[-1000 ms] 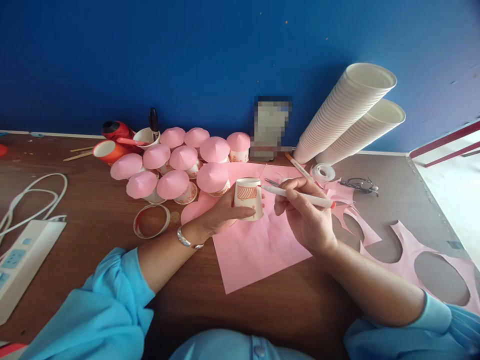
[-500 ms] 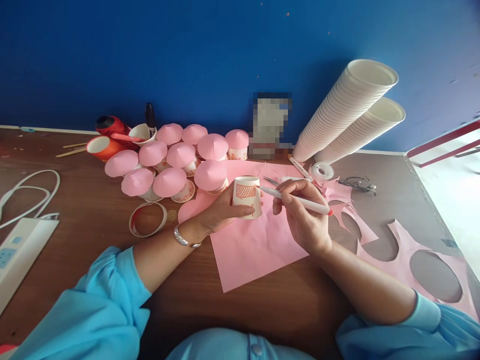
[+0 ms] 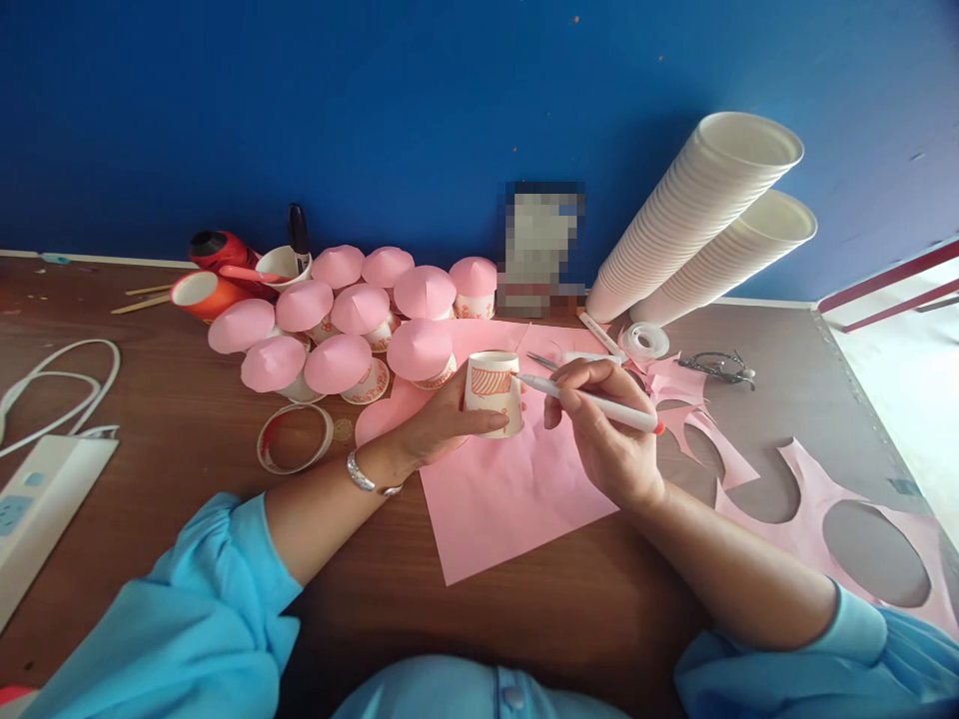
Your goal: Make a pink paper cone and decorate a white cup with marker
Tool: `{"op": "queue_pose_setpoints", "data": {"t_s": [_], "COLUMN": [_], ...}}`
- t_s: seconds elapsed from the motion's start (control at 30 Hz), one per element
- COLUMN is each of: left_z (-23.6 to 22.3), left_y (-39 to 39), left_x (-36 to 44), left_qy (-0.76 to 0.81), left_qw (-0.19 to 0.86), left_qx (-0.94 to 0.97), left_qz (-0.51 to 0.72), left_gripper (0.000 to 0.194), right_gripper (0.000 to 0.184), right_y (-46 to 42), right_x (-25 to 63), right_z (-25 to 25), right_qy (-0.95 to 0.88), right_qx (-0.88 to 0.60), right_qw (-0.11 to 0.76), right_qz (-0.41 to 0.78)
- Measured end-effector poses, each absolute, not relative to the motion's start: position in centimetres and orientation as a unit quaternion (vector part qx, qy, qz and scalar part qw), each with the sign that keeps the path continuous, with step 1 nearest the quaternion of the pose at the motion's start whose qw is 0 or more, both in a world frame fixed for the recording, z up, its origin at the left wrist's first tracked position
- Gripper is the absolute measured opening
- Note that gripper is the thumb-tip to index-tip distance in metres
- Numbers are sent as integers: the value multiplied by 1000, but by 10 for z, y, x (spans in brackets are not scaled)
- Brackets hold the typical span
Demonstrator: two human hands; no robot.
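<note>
An upside-down white paper cup point(image 3: 492, 394) with orange-red line drawings is held over the pink paper sheet point(image 3: 516, 499). My left hand point(image 3: 442, 419) is wrapped round its left side, the thumb across the front. Between the fingers of my right hand point(image 3: 610, 424) is a white marker pen point(image 3: 621, 411) with a red end. Its tip meets the cup wall, or nearly so, at the right edge of a striped band. Behind and to the left stand several cups topped with pink paper cones point(image 3: 364, 310).
Two tall stacks of white cups point(image 3: 689, 215) lean at the back right by a tape roll point(image 3: 648, 341) and glasses point(image 3: 719, 367). Pink paper scraps point(image 3: 813, 509) lie on the right. A tape ring point(image 3: 295, 439), an orange cup point(image 3: 201, 292) and a power strip point(image 3: 49, 509) are leftward.
Almost nothing differs. The view has shifted very slightly; both hands keep hold of the cup and marker pen, with the pen tip by the same part of the drawing.
</note>
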State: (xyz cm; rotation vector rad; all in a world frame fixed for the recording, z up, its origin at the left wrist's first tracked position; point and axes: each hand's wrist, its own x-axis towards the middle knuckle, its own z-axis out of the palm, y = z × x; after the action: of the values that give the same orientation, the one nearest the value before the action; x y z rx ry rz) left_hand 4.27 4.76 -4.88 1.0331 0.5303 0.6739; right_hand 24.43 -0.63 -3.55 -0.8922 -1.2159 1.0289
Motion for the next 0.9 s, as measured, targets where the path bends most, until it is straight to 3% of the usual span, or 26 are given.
{"op": "queue_pose_setpoints", "data": {"t_s": [0.6, 0.73, 0.9], "left_z": [-49, -39, -37], "left_y": [48, 46, 43], "left_x": [45, 48, 48], "left_qy": [248, 271, 296], "left_qw": [780, 741, 699], "left_qx": [478, 522, 549], "left_qz": [319, 324, 349], "left_gripper": [38, 36, 46], "right_gripper": [16, 2, 27], "right_y": [-10, -14, -18], "right_x": [246, 245, 242], "right_z": [-34, -28, -21], "right_qy": [-542, -638, -805], "right_qx": [-378, -402, -314], "right_qw": [597, 578, 496], "right_qz": [455, 312, 87]}}
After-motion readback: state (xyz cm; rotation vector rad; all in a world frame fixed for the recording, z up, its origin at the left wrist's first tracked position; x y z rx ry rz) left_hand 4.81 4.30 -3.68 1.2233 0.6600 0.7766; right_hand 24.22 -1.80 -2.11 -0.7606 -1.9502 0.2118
